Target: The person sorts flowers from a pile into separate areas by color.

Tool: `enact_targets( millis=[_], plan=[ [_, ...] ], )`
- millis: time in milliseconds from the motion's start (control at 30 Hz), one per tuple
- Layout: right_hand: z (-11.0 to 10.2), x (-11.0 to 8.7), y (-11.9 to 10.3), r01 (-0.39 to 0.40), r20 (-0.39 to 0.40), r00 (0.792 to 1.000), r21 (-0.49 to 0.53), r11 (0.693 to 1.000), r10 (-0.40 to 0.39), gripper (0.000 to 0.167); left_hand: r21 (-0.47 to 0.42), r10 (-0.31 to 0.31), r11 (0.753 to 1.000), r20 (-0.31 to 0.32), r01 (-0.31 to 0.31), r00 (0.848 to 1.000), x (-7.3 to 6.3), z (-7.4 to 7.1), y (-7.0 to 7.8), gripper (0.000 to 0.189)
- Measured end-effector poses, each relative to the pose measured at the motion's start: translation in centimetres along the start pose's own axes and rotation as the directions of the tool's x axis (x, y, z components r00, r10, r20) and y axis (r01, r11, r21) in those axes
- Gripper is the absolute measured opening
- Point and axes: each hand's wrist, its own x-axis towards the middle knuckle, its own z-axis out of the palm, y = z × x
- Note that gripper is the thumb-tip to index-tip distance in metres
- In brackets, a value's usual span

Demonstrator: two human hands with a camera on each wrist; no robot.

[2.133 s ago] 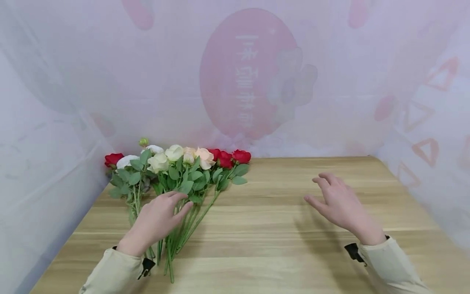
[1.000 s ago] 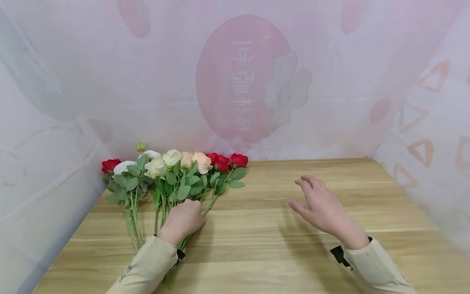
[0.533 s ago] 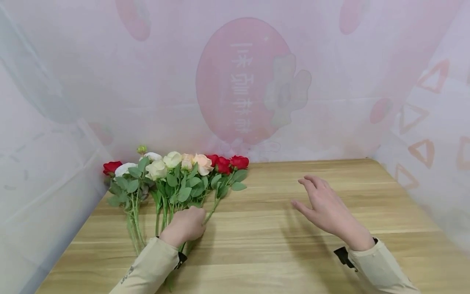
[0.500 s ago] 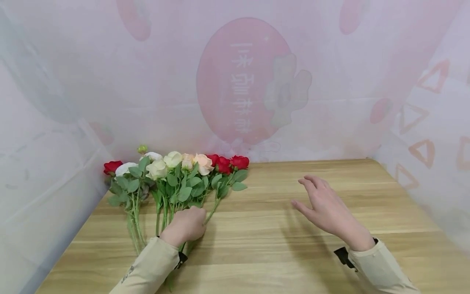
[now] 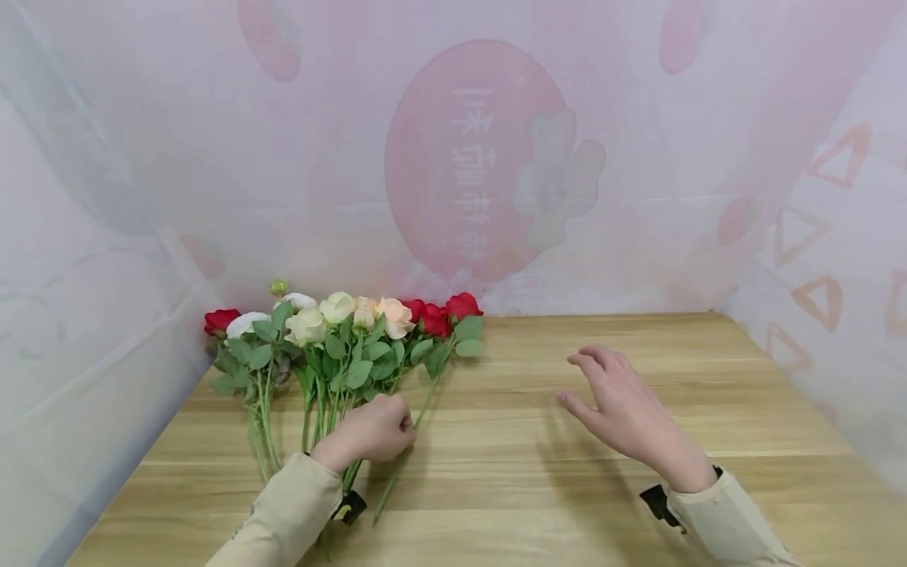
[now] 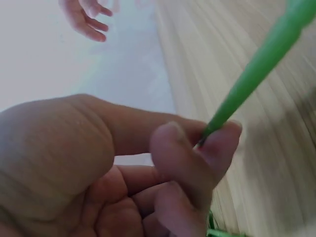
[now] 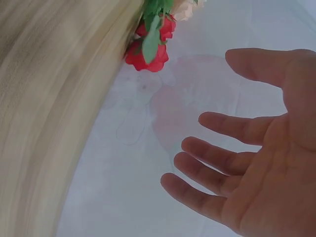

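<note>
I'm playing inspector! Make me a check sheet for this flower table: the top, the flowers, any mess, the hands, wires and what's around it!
Surface: wooden table with pale grain.
Job's things: green stem of the rightmost red rose; cream roses, peach roses and white blooms lie to its left.
Clutter: nothing seen.
Hands: left hand pinches the stem; right hand hovers above the table, holding nothing.
Cables: nothing seen.
Surroundings: pale pink and white printed backdrop.

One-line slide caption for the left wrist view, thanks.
Left hand pinching a slender green stem above a pale wood-grain tabletop, right hand in the background.
</note>
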Motion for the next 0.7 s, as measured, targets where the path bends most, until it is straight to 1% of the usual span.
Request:
enact_targets(
  millis=[100,233,333,433,500,567,700],
  plan=[
    [0.0,0.1,-0.2,0.007,-0.012,1.000,0.008,1.000,-0.007,0.050,-0.070,0.043,0.997,-0.007,-0.043,0.999,0.1,-0.1,0.3,0.049],
    [0.3,0.1,-0.5,0.019,-0.026,0.999,0.014,1.000,-0.019,0.047,-0.145,0.071,0.987,-0.023,-0.073,0.997,0.0,-0.2,0.9,0.047],
    [0.6,0.0,-0.6,0.028,-0.036,0.999,0.018,0.999,-0.027,0.045,-0.170,0.087,0.981,-0.067,-0.097,0.994,0.0,-0.2,1.4,0.045],
    [0.9,0.0,-0.8,0.046,-0.051,0.998,0.011,0.999,-0.045,0.043,-0.208,0.105,0.969,-0.127,-0.130,0.986,0.0,-0.2,1.9,0.035],
    [1.1,0.0,-1.2,0.060,-0.060,0.996,0.013,0.998,-0.059,0.042,-0.257,0.102,0.956,-0.159,-0.141,0.982,0.0,-0.1,2.3,0.025],
    [1.3,0.0,-1.7,0.067,-0.066,0.996,0.038,0.997,-0.064,0.039,-0.318,0.094,0.936,-0.186,-0.151,0.978,-0.1,-0.1,2.8,0.017],
    [1.5,-0.1,-2.9,0.042,-0.062,0.997,0.135,0.990,-0.034,0.034,-0.422,0.077,0.890,-0.234,-0.173,0.969,-0.4,0.2,4.0,0.012]
  ],
)
